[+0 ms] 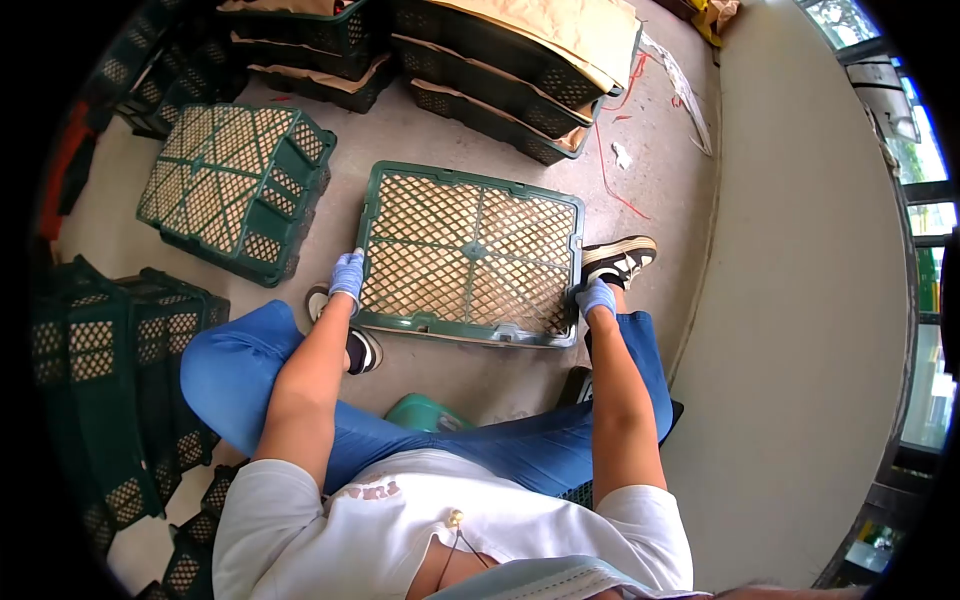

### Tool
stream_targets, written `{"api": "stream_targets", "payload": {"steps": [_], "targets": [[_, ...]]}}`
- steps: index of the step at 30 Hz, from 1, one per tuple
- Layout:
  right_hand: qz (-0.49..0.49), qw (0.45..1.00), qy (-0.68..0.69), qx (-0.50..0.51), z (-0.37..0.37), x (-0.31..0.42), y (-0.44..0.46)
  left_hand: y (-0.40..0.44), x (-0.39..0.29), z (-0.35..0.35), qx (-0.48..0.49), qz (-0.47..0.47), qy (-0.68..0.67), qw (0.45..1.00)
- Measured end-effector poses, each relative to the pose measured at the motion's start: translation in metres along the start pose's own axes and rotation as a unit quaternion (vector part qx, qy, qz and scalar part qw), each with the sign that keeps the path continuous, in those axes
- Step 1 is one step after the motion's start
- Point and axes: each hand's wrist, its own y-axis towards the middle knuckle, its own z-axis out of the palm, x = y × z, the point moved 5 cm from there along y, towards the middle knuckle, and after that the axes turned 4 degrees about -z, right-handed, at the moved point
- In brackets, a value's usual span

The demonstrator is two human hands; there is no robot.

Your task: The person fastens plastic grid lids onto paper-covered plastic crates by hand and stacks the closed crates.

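Observation:
Between my legs lies a dark green plastic crate point(474, 251) with a lattice face turned up, and tan paper or cardboard shows through its holes. My left hand point(347, 277), in a pale blue glove, is closed on the crate's left edge near the lower corner. At the right edge, also near the lower corner, my right hand point(597, 299) grips the crate in a matching glove. The undersides of both hands' fingers are partly hidden by the crate rim.
Another green crate point(285, 200) lies lattice-up on the left. Stacked crates with brown paper point(560, 40) stand at the back, and more dark crates point(110, 380) at the lower left. Red string point(604, 165) and scraps lie by the right wall point(790, 300). A teal plastic item point(425, 411) sits near my seat.

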Motion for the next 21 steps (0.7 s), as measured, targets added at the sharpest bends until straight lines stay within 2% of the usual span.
{"api": "stream_targets", "payload": {"steps": [2, 3, 4, 6, 7, 10, 15, 21], "targets": [[-0.048, 0.997, 0.053, -0.016, -0.019, -0.009, -0.014, -0.008, -0.007, 0.006, -0.026, 0.018, 0.061, 0.998], [-0.068, 0.995, 0.047, 0.058, -0.016, -0.008, -0.010, -0.013, -0.011, 0.010, -0.041, 0.026, 0.089, 0.995], [0.037, 0.952, 0.253, 0.169, 0.013, -0.023, -0.004, -0.018, -0.015, 0.010, -0.044, 0.019, 0.104, 0.993], [-0.005, 0.982, 0.187, -0.003, 0.033, -0.030, -0.002, -0.026, -0.022, 0.009, -0.052, 0.009, 0.137, 0.989], [-0.020, 0.980, 0.183, -0.075, 0.027, -0.022, -0.015, -0.021, -0.019, 0.010, -0.033, 0.016, 0.131, 0.991], [-0.005, 0.940, 0.310, -0.139, 0.027, -0.013, -0.031, -0.022, -0.022, 0.008, -0.046, 0.021, 0.145, 0.988], [0.005, 0.901, 0.430, -0.059, 0.040, -0.025, -0.024, -0.016, -0.014, 0.011, -0.015, -0.015, 0.110, 0.994], [0.065, 0.783, 0.618, 0.018, 0.045, -0.028, -0.029, -0.003, -0.006, 0.012, 0.012, -0.011, 0.088, 0.996]]}}
